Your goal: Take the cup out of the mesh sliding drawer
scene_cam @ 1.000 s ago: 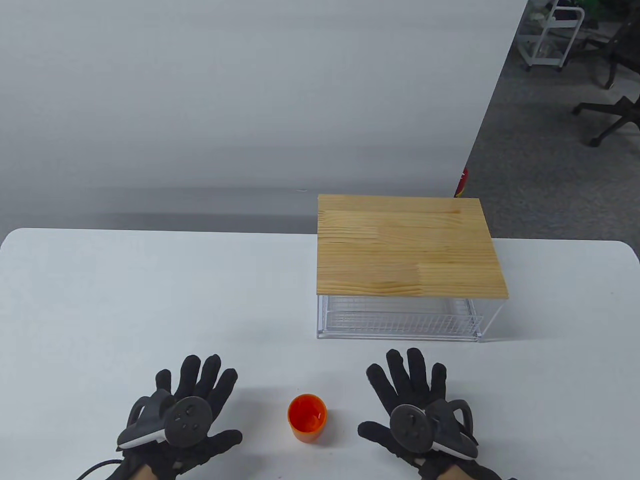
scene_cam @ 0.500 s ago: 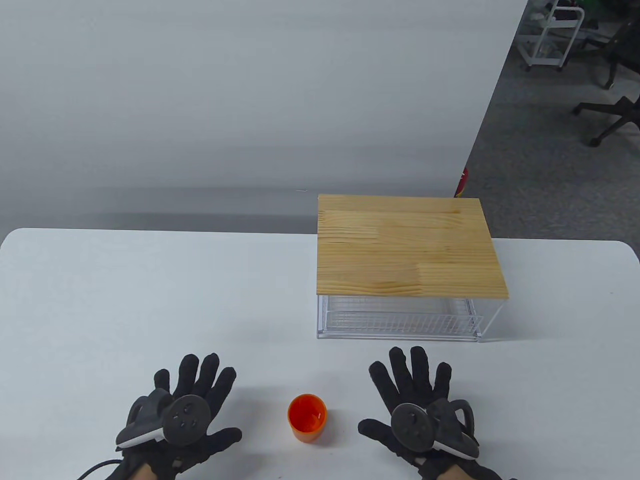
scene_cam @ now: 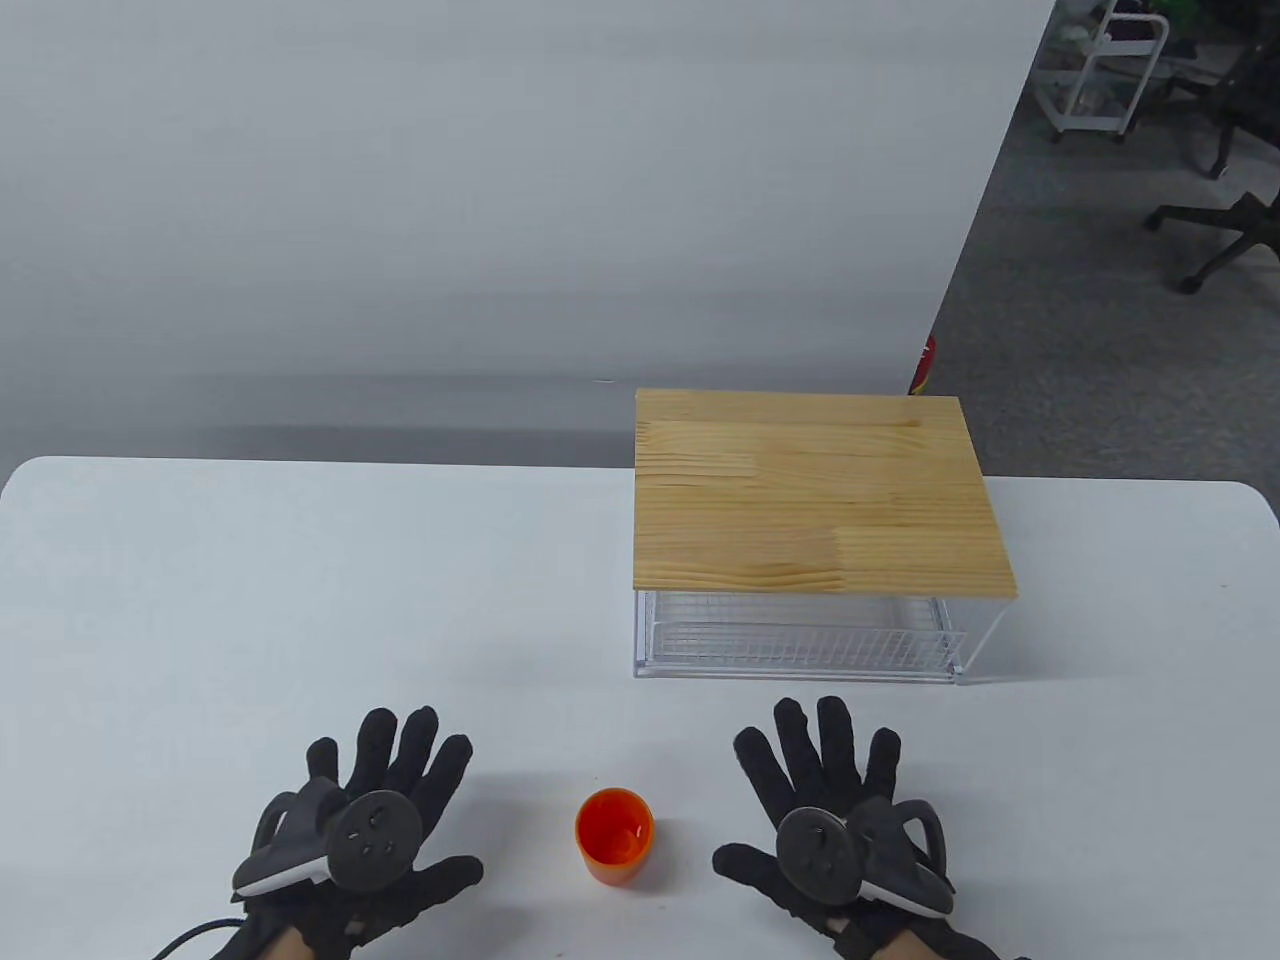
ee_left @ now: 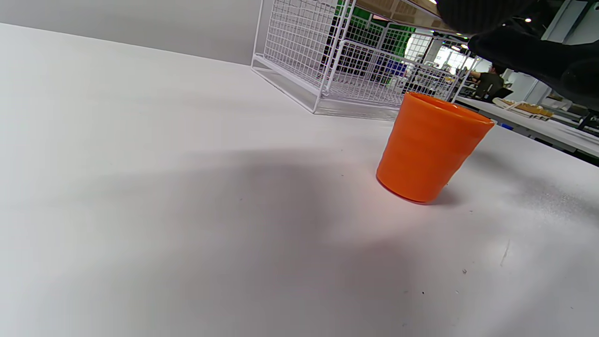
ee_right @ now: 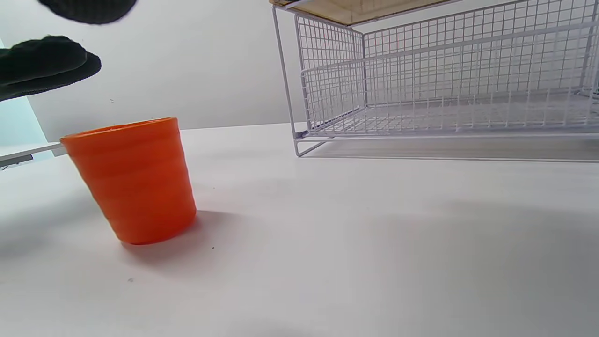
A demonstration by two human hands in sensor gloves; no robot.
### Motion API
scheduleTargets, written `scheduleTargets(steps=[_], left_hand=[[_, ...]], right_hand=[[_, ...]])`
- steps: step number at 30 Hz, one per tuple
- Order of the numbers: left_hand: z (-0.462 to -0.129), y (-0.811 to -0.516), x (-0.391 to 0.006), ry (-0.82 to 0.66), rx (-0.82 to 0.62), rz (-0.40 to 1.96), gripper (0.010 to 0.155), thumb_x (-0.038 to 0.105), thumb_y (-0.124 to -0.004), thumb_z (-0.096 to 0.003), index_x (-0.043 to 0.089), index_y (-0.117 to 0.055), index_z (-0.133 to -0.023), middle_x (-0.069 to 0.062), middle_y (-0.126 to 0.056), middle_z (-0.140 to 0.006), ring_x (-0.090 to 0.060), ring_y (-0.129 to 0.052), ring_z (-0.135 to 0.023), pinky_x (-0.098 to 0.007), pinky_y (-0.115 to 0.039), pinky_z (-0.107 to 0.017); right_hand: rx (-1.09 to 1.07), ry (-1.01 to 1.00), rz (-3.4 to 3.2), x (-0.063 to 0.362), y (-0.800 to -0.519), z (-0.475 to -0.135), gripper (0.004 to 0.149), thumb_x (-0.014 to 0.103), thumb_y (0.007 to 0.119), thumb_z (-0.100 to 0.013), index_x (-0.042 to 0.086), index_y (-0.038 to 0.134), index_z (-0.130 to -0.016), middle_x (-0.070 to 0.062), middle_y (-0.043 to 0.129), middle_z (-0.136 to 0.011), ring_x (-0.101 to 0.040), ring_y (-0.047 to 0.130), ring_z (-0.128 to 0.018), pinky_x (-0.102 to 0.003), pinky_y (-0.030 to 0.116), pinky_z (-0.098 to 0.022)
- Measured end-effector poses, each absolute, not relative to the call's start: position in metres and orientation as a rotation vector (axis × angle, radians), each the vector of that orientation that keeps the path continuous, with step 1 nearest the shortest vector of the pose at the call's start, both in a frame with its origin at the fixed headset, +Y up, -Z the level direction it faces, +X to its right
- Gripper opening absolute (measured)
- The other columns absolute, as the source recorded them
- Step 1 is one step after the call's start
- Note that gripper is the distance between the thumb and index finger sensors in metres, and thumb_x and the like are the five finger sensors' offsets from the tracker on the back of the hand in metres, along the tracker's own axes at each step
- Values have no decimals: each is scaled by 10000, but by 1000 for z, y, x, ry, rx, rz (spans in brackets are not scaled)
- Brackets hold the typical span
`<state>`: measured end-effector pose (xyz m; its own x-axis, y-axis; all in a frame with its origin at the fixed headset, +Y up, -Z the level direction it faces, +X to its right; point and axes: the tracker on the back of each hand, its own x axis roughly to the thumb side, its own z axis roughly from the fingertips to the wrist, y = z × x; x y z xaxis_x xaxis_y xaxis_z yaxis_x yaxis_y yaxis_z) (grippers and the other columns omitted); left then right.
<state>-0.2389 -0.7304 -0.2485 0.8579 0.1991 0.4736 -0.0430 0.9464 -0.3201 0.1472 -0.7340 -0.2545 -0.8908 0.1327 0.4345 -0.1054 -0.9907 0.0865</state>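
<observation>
Cup (scene_cam: 614, 836) stands upright on the table (scene_cam: 300, 600) between the left hand (scene_cam: 360, 840) and right hand (scene_cam: 830, 825), touching neither; both hands lie flat, fingers spread, holding nothing. The drawer (scene_cam: 795, 645) sits beyond the right hand. Left wrist view: cup (ee_left: 430, 147) stands before the drawer (ee_left: 346, 61). Right wrist view: cup (ee_right: 133, 180) stands left of the drawer (ee_right: 444, 89), apart.

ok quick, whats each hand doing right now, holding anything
Left hand: open, fingers spread, holding nothing.
Right hand: open, fingers spread, holding nothing.
The orange cup stands on the table between them, untouched.
</observation>
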Motion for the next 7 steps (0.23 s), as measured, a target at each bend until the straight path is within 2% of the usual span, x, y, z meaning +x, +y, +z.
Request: scheduleTargets(steps=[7], left_hand=[[-249,-731,-237,-527,-308,140,970,725,-522,-537,169,21,-1118,-254,99,-1116,-631,84,-951,-855,0,-495]], right_hand=[[661,102,2945,147,-733,-254,962,772,519,-453,188,230,-1160,-290,114,-1210,-630,23,-1009,-879,97,-574]])
